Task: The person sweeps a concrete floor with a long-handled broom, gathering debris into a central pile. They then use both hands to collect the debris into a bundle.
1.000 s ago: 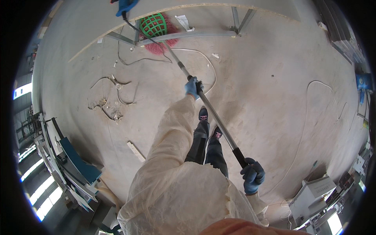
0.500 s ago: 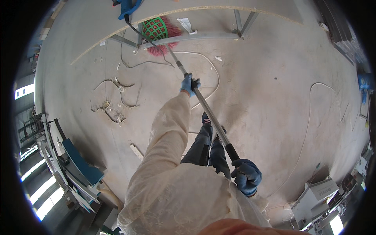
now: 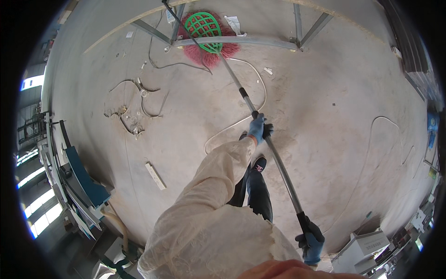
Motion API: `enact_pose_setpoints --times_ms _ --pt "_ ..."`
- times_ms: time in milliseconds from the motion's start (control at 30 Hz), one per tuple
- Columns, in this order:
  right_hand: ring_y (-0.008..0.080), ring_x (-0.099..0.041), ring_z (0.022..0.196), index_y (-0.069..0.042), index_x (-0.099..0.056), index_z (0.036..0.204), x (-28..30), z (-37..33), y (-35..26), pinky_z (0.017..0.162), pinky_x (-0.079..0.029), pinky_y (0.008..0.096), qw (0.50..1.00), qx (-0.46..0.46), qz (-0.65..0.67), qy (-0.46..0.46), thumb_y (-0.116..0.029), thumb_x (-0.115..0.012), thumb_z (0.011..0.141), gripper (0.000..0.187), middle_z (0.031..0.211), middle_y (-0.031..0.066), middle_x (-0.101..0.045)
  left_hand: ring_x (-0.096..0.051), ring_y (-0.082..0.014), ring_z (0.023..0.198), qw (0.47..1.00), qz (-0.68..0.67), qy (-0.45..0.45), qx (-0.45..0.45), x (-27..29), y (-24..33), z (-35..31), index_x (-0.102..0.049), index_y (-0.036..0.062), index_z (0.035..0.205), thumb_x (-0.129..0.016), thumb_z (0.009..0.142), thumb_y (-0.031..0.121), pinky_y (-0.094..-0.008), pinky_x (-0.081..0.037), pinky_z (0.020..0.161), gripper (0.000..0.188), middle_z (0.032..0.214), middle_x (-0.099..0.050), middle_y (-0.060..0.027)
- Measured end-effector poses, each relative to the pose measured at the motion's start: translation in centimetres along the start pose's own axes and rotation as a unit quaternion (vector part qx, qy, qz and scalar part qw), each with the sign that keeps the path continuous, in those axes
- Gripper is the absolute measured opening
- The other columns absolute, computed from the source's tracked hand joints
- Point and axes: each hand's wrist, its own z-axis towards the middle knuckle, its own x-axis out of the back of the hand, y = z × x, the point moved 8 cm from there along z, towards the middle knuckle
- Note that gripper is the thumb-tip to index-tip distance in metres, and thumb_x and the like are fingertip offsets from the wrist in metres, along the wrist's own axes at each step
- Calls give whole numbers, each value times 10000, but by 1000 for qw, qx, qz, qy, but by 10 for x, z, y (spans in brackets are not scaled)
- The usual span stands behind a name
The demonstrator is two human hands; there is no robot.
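A long-handled mop (image 3: 281, 172) slants from the far middle toward my right side. Its green lattice head (image 3: 203, 25) with red fringe lies on the floor, partly behind a metal crossbar (image 3: 260, 42). My left hand (image 3: 258, 128), in a blue glove with dark finger parts, wraps round the middle of the grey pole. Lower right, my right hand (image 3: 311, 244), gloved alike, is closed round the black grip at the pole's near end. A dark cable (image 3: 193, 39) crosses in front of the mop head.
A board-topped bench on metal legs (image 3: 298, 23) stands at the far side. A pale hose (image 3: 265, 88) curves under the pole. Loose cable scraps (image 3: 144, 95) and a white strip (image 3: 154, 176) lie on the left floor. A white box (image 3: 367, 246) stands lower right.
Both hands have drawn back toward me and rightward with the pole. The mop head has come nearer, with more green showing before the crossbar. The view has shifted, and the blue tool has left it.
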Motion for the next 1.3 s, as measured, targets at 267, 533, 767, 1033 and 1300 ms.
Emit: enact_pose_setpoints --times_ms 267,533,767,1033,1300 --pt "214 -637 557 -11 -523 1226 106 -150 -73 390 -487 254 976 143 -158 48 -101 -539 845 391 1169 208 -594 -537 -247 498 992 -31 -59 102 -81 -127 -133 -403 94 935 -477 929 395 -374 -474 437 310 679 -533 -138" --pt "249 -593 827 -74 -488 1222 263 -324 -72 653 -537 419 951 -41 -162 261 -543 -458 896 572 1011 183 -583 -599 -254 544 970 62 -77 221 -139 -266 -291 -389 88 949 -449 924 424 -386 -539 457 342 816 -588 -184" --pt "279 -575 970 -124 -449 1322 387 -449 -94 698 -519 433 842 158 -107 504 -543 -468 862 623 1190 220 -529 -632 -324 739 955 30 -75 284 -125 -327 -406 -396 46 1029 -555 882 292 -434 -569 618 328 926 -580 -215" --pt "220 -558 939 -105 -465 1324 410 -469 -158 674 -491 347 654 422 -314 544 -374 -469 865 533 1163 160 -554 -630 -321 891 940 5 -31 341 -71 -349 -475 -408 55 1092 -546 900 270 -455 -566 758 320 1010 -570 -186" --pt "161 -540 907 -86 -482 1327 379 -403 -199 650 -462 262 566 490 -463 474 -206 -469 867 475 1137 101 -579 -643 -325 871 943 -94 40 317 -21 -318 -471 -408 33 1054 -492 908 230 -439 -581 755 259 965 -598 -184"
